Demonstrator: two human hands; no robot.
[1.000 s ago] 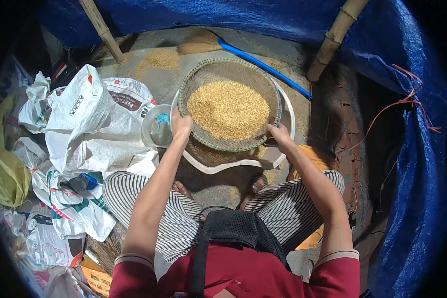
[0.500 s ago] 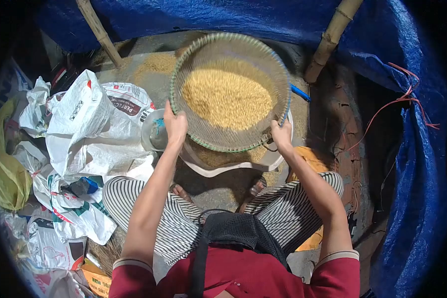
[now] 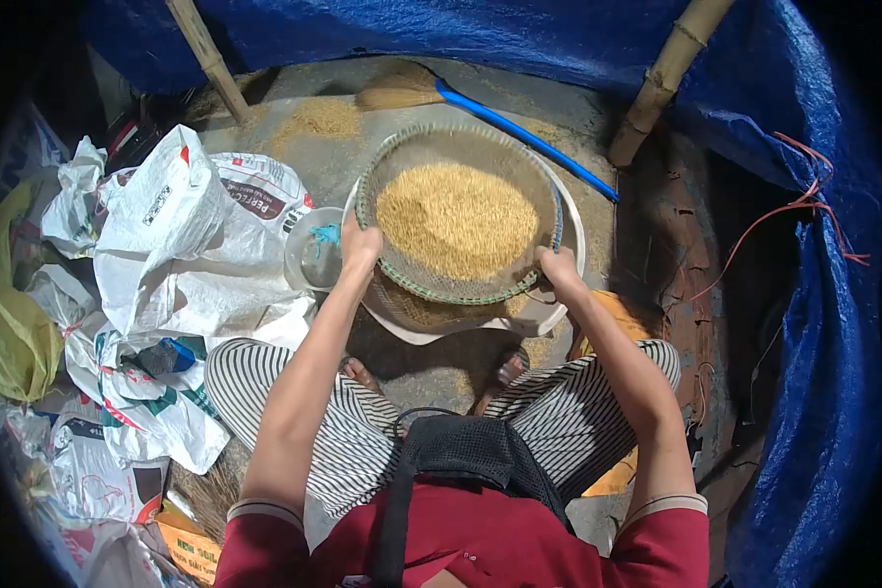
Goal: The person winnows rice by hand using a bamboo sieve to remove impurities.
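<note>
Both my hands grip a round woven sieve basket (image 3: 416,277) by its near rim, the left hand (image 3: 361,245) on the left side and the right hand (image 3: 557,267) on the right. Fingers on each side curl round the green-edged rim, partly hidden under it. Inside, a heap of golden grain (image 3: 456,220) looks blurred by motion. Below the basket sits a wide white basin (image 3: 416,335), mostly covered, with more grain showing along its near part.
White sacks (image 3: 211,284) lie in a pile at left, beside a clear plastic container (image 3: 309,250) with a blue scrap. Behind the basin lies a blue-handled broom (image 3: 529,137) and scattered grain (image 3: 318,120). Bamboo poles (image 3: 671,73) and blue tarpaulin (image 3: 823,323) border the space.
The sieve basket has come down and nearer to me, held in both hands. Its far rim sits lower in view, so the broom behind it now shows. The grain heap has shifted within it.
</note>
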